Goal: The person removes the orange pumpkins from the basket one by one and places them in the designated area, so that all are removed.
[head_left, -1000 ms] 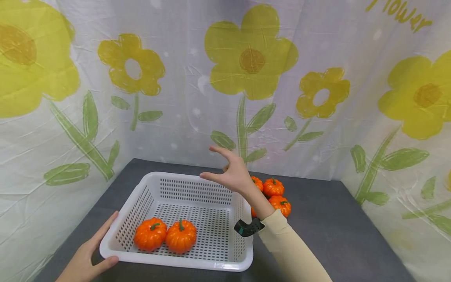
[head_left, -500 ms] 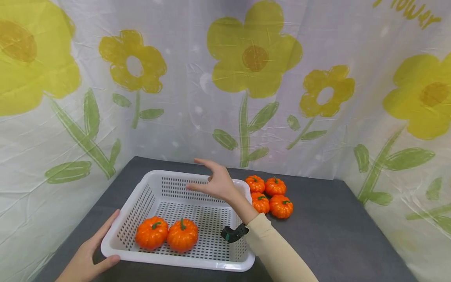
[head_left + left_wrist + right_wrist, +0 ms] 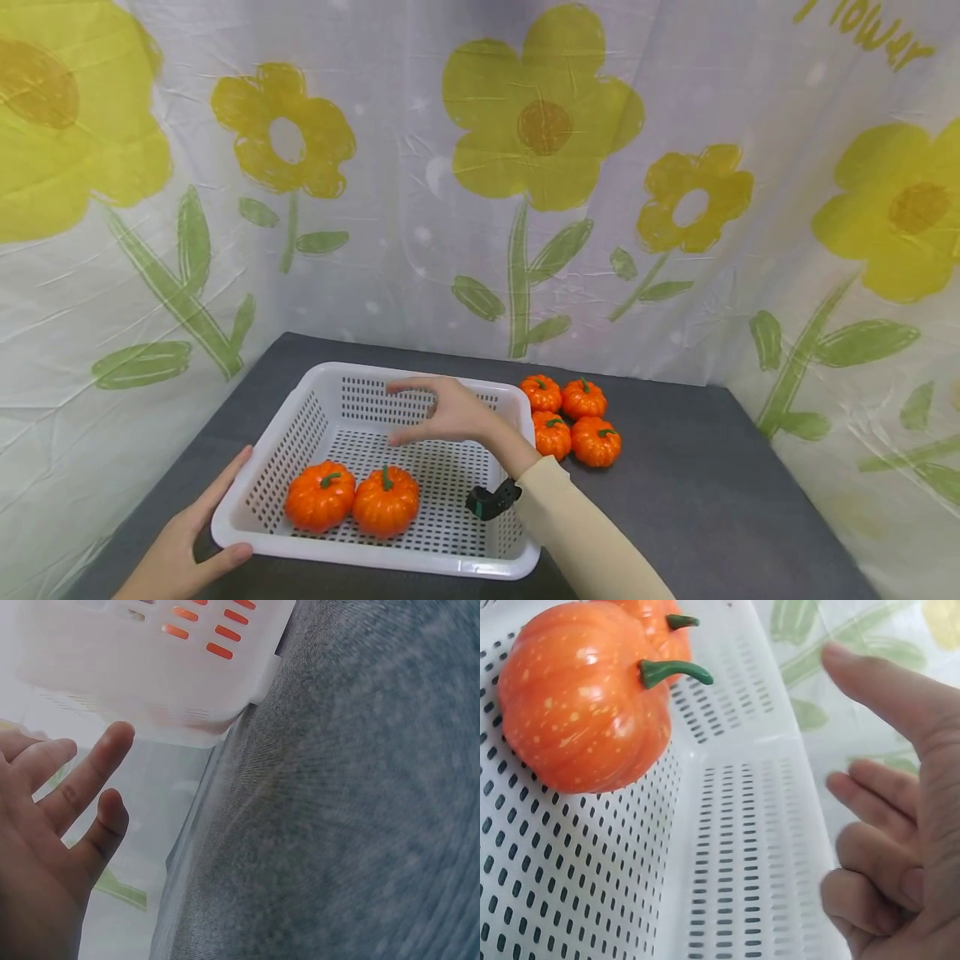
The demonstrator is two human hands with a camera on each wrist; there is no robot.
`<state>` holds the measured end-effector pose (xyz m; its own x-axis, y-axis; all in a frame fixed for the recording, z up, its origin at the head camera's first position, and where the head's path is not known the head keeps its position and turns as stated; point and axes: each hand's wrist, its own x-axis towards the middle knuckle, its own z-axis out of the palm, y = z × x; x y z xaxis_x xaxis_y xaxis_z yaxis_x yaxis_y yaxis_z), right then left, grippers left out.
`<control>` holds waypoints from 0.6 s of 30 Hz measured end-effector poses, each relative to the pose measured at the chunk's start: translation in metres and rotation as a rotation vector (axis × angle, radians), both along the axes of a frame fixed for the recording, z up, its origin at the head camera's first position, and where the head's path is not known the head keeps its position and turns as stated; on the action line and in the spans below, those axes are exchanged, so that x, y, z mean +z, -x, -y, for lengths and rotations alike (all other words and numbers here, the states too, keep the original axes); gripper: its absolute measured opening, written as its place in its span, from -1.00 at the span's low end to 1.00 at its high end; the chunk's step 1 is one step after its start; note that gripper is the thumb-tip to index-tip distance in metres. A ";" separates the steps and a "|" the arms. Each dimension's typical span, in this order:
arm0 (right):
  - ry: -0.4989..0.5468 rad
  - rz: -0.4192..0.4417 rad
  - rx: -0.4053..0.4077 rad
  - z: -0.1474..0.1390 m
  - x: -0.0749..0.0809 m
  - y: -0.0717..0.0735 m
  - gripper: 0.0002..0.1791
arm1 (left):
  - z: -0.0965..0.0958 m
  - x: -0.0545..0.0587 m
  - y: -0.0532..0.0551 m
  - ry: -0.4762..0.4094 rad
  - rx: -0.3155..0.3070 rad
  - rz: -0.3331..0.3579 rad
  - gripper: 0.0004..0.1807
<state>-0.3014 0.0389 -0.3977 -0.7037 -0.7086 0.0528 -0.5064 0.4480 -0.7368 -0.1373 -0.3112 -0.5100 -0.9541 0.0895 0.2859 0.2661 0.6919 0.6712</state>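
Observation:
A white perforated plastic basket (image 3: 375,560) stands on the dark tabletop, with two small orange pumpkins, a left one (image 3: 320,497) and a right one (image 3: 386,502), side by side in its front left part. My left hand (image 3: 180,533) is at the basket's left front corner, fingers spread along the outside and thumb by the front rim; the left wrist view shows its fingers (image 3: 97,769) loosely extended near the basket wall. Over the basket's back half hovers my right hand (image 3: 450,412), holding nothing, thumb and forefinger stretched apart. In the right wrist view its other fingers (image 3: 877,862) are loosely bent.
Several more orange pumpkins (image 3: 596,442) are grouped on the dark table (image 3: 697,517) just right of the basket. A white curtain (image 3: 390,275) with painted yellow flowers hangs behind the table and along its sides.
My right hand has moved left and down, from above the basket's back right edge to lower over its inside. The left hand and the pumpkins have stayed in place.

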 end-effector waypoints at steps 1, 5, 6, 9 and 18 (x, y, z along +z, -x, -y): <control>-0.009 0.006 0.030 0.000 -0.001 0.001 -0.16 | 0.000 0.000 0.000 0.002 0.001 0.001 0.10; -0.062 0.006 0.153 0.000 -0.002 0.003 -0.16 | 0.000 -0.001 0.000 -0.011 -0.009 0.006 0.11; -0.078 0.010 0.176 0.001 -0.003 0.003 -0.15 | 0.000 -0.002 0.000 -0.022 -0.015 0.006 0.11; -0.113 0.045 0.236 0.000 -0.004 0.002 -0.13 | 0.000 -0.003 0.001 -0.032 -0.020 -0.003 0.11; -0.276 0.051 0.377 0.002 -0.007 0.003 -0.02 | 0.001 -0.002 0.001 -0.001 -0.007 -0.006 0.10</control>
